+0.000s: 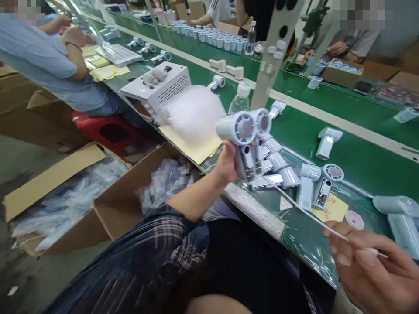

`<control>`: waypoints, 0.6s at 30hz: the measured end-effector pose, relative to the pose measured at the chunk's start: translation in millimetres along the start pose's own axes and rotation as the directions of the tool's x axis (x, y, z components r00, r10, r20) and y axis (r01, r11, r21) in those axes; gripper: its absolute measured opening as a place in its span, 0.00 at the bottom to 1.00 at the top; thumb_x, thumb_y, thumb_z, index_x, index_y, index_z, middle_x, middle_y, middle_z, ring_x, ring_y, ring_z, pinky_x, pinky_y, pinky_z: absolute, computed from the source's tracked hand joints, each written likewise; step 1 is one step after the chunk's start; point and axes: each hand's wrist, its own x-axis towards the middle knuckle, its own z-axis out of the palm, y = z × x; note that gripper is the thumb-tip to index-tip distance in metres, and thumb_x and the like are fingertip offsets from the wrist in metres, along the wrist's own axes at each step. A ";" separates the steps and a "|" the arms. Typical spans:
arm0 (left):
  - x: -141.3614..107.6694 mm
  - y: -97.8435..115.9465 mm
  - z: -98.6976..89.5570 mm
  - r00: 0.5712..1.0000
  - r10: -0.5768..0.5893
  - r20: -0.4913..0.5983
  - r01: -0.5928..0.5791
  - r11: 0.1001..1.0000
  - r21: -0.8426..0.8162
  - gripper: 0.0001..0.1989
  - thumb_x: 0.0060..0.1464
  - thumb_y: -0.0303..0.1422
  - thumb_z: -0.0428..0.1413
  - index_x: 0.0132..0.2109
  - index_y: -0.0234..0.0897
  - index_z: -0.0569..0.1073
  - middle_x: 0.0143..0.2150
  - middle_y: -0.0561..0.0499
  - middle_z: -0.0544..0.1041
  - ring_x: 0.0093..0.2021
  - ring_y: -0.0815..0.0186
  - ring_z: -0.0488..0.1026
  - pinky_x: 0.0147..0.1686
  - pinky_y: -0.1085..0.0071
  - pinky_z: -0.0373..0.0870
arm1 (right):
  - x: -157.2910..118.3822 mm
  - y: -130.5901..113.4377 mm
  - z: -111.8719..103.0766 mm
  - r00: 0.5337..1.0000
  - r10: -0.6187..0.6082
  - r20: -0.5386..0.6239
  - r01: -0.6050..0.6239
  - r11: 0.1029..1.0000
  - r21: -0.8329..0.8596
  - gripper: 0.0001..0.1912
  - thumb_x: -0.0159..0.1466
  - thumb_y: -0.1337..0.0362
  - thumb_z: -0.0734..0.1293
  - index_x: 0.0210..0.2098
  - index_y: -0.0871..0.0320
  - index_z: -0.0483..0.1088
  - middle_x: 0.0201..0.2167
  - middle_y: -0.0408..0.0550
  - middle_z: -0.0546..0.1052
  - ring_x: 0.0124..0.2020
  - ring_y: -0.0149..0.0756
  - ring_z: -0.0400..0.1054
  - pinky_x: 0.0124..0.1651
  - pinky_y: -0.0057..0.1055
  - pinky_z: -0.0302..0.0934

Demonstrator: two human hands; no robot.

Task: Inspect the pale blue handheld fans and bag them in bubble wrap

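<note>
Pinching a thin white strand (304, 211) between closed thumb and fingers, your right hand (373, 266) occupies the near right corner; the strand (stick or cord, you cannot tell which) slants up toward your left hand. Your left hand (228, 162) is curled closed around two pale-blue fan units (245, 127), raised above the table edge, their round grilles at the top and their handles open, with inner parts showing; some of its fingers are hidden behind the handles.

Below and to the left, an open cardboard box (121, 205) contains clear-bagged items. Just beyond the held units lies a heap of similar housings (278, 161); to its right, one with an exposed handle touches a yellow note (334, 209) bearing red writing, near a pink disc (354, 220).

Farther off, a mound of white sheets (196, 109) lies against a white metal case (173, 87), with a clear bottle (240, 102) to the right. Beyond stretches a green surface (360, 135) carrying scattered units. At the left sits a co-worker in light blue (39, 56); at the far side stand rows of pale cups (209, 37).
</note>
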 end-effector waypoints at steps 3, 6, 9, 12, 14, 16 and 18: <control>12.9 -18.2 66.6 0.981 -0.071 0.178 0.095 0.987 -0.132 0.49 0.47 0.82 0.51 0.40 0.36 0.78 0.54 0.40 0.83 0.71 0.39 0.74 0.61 0.47 0.80 | 17.9 9.2 3.0 1.000 0.001 0.006 -0.002 0.995 0.099 0.08 0.66 0.54 0.80 0.34 0.48 0.84 0.35 0.48 0.80 0.40 0.42 0.77 0.47 0.44 0.77; 21.0 -31.9 95.9 0.950 -0.155 0.272 0.216 0.954 -0.208 0.48 0.48 0.82 0.51 0.39 0.36 0.75 0.56 0.40 0.82 0.72 0.40 0.73 0.64 0.47 0.77 | 24.7 29.8 14.1 0.979 0.113 0.169 -0.140 0.977 0.160 0.14 0.71 0.48 0.75 0.36 0.50 0.83 0.32 0.47 0.81 0.39 0.43 0.79 0.51 0.46 0.76; 24.9 -51.0 94.6 0.902 -0.273 0.335 0.349 0.918 -0.191 0.48 0.34 0.80 0.63 0.35 0.37 0.72 0.54 0.39 0.84 0.67 0.42 0.77 0.62 0.49 0.79 | 27.3 44.7 24.3 0.947 0.274 0.168 -0.267 0.962 -0.061 0.22 0.70 0.40 0.74 0.35 0.53 0.83 0.24 0.46 0.79 0.28 0.39 0.75 0.39 0.38 0.74; 27.4 -67.6 82.5 0.857 -0.363 0.367 0.448 0.875 -0.181 0.48 0.26 0.79 0.67 0.32 0.37 0.70 0.53 0.38 0.85 0.64 0.42 0.79 0.61 0.48 0.80 | 33.2 49.6 31.6 0.942 0.331 0.050 -0.303 0.907 -0.291 0.26 0.67 0.37 0.74 0.34 0.55 0.84 0.26 0.48 0.81 0.26 0.39 0.74 0.30 0.31 0.67; 30.0 -72.9 76.6 0.854 -0.370 0.367 0.454 0.873 -0.177 0.49 0.26 0.80 0.65 0.31 0.37 0.70 0.54 0.37 0.85 0.64 0.42 0.79 0.61 0.47 0.79 | 38.5 48.5 35.8 0.949 0.307 0.074 -0.271 0.912 -0.308 0.28 0.68 0.36 0.72 0.32 0.55 0.83 0.23 0.47 0.80 0.24 0.38 0.73 0.28 0.30 0.65; 32.8 -73.9 74.4 0.860 -0.365 0.357 0.440 0.885 -0.154 0.49 0.26 0.81 0.64 0.30 0.37 0.69 0.54 0.36 0.84 0.65 0.41 0.79 0.61 0.48 0.79 | 43.3 45.4 39.1 0.948 0.282 0.146 -0.230 0.927 -0.297 0.30 0.70 0.35 0.70 0.29 0.54 0.83 0.20 0.45 0.77 0.22 0.36 0.71 0.27 0.30 0.64; 34.8 -72.5 74.8 0.856 -0.372 0.358 0.439 0.890 -0.123 0.50 0.23 0.82 0.63 0.29 0.37 0.68 0.54 0.35 0.84 0.65 0.40 0.78 0.61 0.48 0.79 | 45.8 42.3 40.9 0.945 0.272 0.183 -0.207 0.927 -0.312 0.34 0.70 0.33 0.68 0.26 0.55 0.80 0.18 0.45 0.75 0.20 0.35 0.69 0.25 0.29 0.62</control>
